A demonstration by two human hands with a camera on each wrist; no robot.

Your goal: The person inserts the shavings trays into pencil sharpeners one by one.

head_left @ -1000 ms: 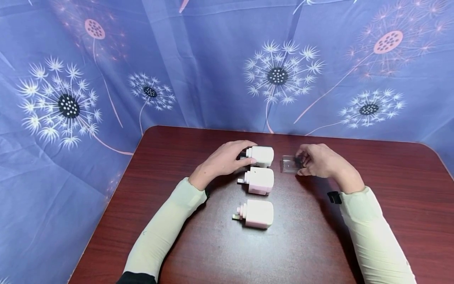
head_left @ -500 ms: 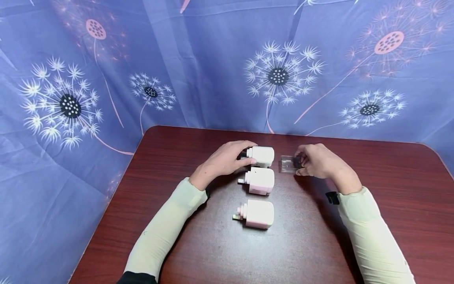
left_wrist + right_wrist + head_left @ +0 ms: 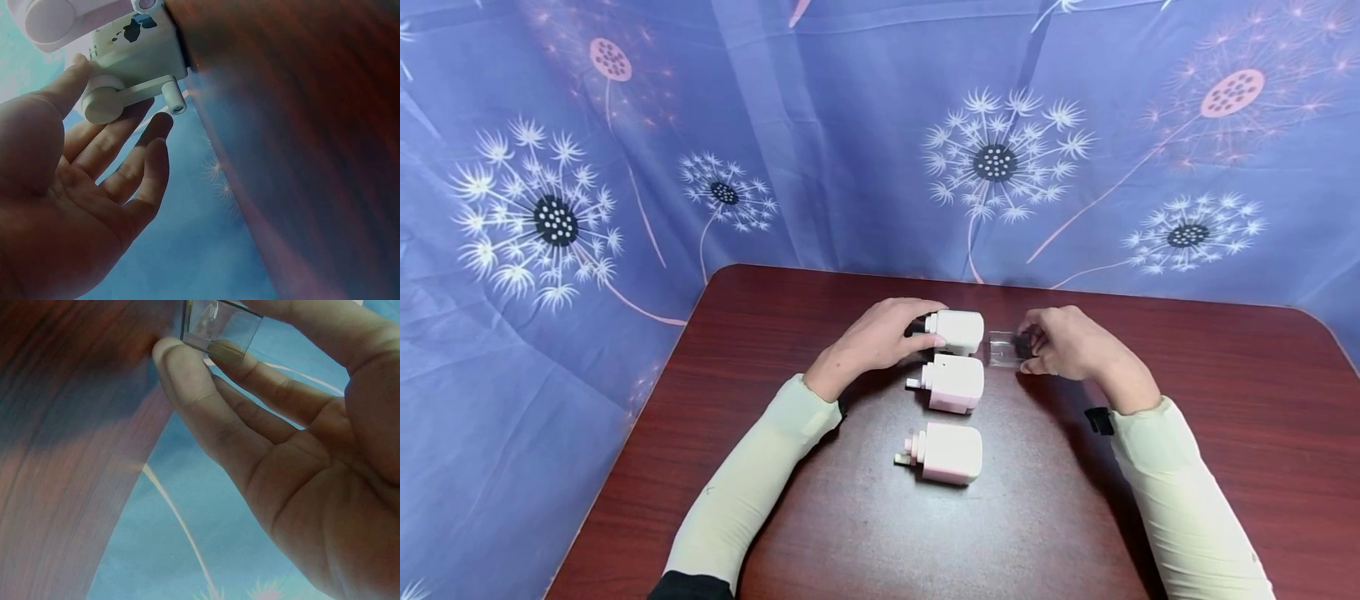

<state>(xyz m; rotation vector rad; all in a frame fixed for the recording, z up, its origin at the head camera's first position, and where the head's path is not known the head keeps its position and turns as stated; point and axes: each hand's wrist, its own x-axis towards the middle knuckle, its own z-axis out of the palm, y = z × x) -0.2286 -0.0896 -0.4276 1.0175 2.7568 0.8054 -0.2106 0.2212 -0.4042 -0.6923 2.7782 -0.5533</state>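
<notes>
Far box (image 3: pixel 962 328): is showing white, with dark print (image 3: pixel 139 29) on one side.
Middle box (image 3: pixel 957 383): is showing white top and pale pink side.
Near box (image 3: pixel 953 452): is repeating this white and pink.
Small case (image 3: pixel 1002 350): is appearing transparent.
Counter (image 3: pixel 1015 525): is showing red-brown with darker wood grain.
Curtain (image 3: pixel 857 167): is displaying white and pink dandelions (image 3: pixel 995 162) over violet-blue.
Sleeves (image 3: pixel 756 475): are looking pale green.

We've got bare left hand (image 3: pixel 876 337) gripping a white boxy plastic unit (image 3: pixel 962 330) from 9 o'clock; two pinkish-white boxy plastic units (image 3: pixel 957 383) at its 6; bare right hand (image 3: pixel 1067 343) at 3, pinching a clear rectangular plastic box (image 3: pixel 1002 350).
</notes>
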